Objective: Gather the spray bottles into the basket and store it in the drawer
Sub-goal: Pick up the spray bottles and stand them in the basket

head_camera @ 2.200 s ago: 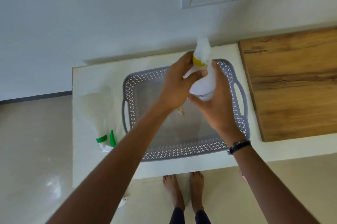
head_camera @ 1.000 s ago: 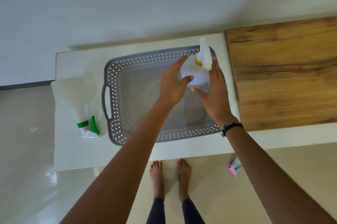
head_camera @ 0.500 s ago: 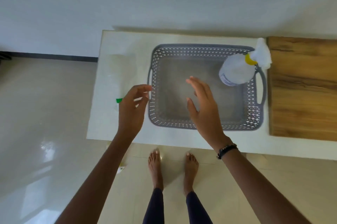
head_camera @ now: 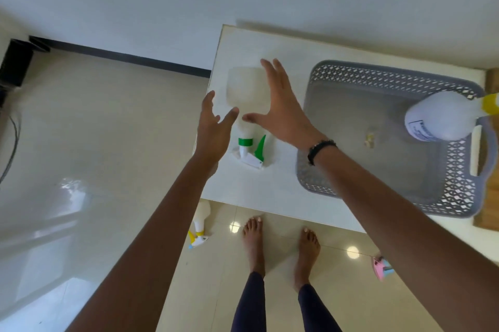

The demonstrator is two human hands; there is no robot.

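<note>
Bottles sat apart: the yellow-capped one (head_camera: 442,115) lay in the basket (head_camera: 456,188), at its right end, while the green-capped one (head_camera: 247,104) lay on the counter (head_camera: 270,185) left of the basket. My left hand (head_camera: 213,126) and right hand (head_camera: 280,110) flanked it, fingers spread wide, holding nothing.

Lighting: soft, even daylight, fairly bright, slightly bluish. Glare: broad pale sheen on the floor tiles (head_camera: 67,196) at left; two small round highlights near the bare feet (head_camera: 280,248). Shadows: faint, diffuse, under the white counter (head_camera: 270,191). Distortion: strong wide-angle bending at edges. Focus: mild overall softness; forearms smeared nearest the camera.
</note>
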